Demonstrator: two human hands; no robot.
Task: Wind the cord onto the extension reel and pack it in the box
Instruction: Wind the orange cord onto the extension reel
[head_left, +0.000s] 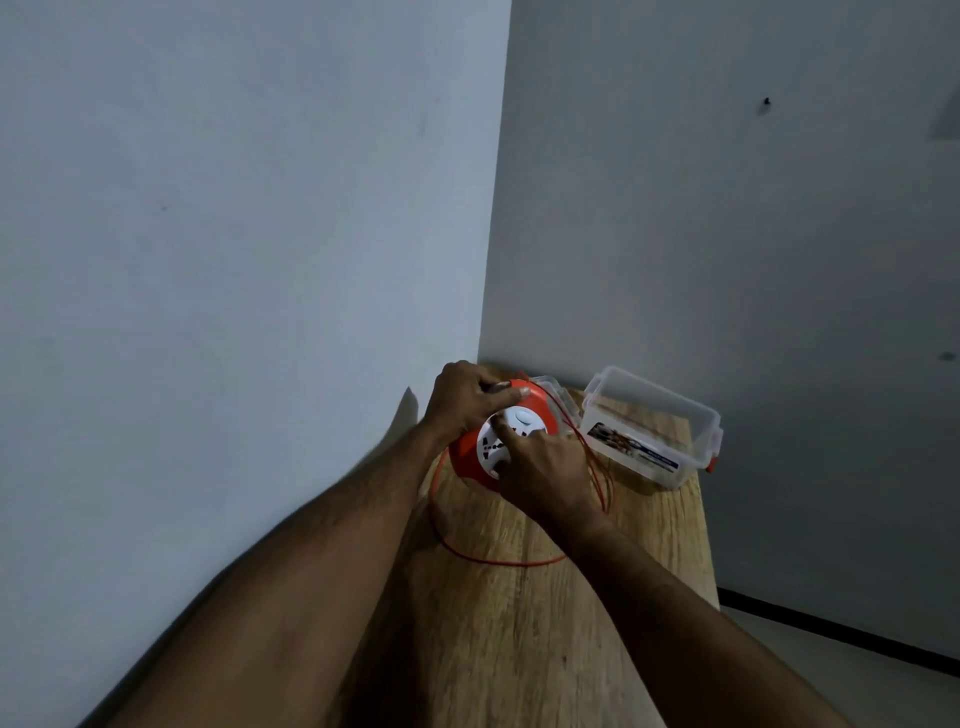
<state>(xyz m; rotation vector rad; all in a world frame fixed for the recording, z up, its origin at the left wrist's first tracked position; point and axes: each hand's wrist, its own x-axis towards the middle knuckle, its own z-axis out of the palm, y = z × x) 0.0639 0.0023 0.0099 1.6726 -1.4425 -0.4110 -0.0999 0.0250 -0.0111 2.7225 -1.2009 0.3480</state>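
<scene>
Orange reel (498, 436), white socket face, loose cord (467, 553) looped on table (519, 649).

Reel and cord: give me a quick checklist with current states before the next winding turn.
1. Reel held steady: ok, left hand grips its top rim.
2. Right hand on the white face: ok, finger pressed near the centre.
3. Cord fully wound: not ok, loose loops lie on the table.
4. Cord free of snags: cannot tell, strands pass behind the right hand.
5. Box open: ok, no lid on it.
6. Box empty: cannot tell.
</scene>
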